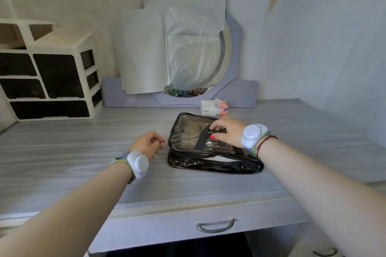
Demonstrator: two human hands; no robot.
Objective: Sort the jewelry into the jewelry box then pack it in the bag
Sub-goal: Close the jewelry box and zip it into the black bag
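Grey woodgrain counter [83,152] against a pale wall, and pretty much all the action sits right of centre. The bag [188,137] lies flat there, with a clear vinyl top panel and glossy black sides. The top looks lifted off the lower half along the near edge, so I'd guess the zip isn't run round yet. Something pale shows in that gap, but I can't tell if it's the jewelry box, and no loose jewelry is in view.

Your right grip [227,131] is on the top panel, fingers curled down and thumb tucked in. It looks like it's pinching the black strap [201,140] that runs across the panel. Your left grip [146,144] rests on the counter just beside the bag's left edge, fingers loosely curled and holding nothing.

Handling-wise, thin vinyl like this is floppy and slick. It's light on its own and will sag wherever nothing fills it. The clear panel will probably slide under flat fingers, so the strap or the black edging is the better place to take hold. If you're closing it, I'd pin the left corner with the left grip.

Further out, a tissue pack [214,107] sits just behind the bag. At the back is a round mirror [188,92], mostly covered by paper sheets [146,52]. A cream drawer organizer [52,73] stands at the upper left of the frame.
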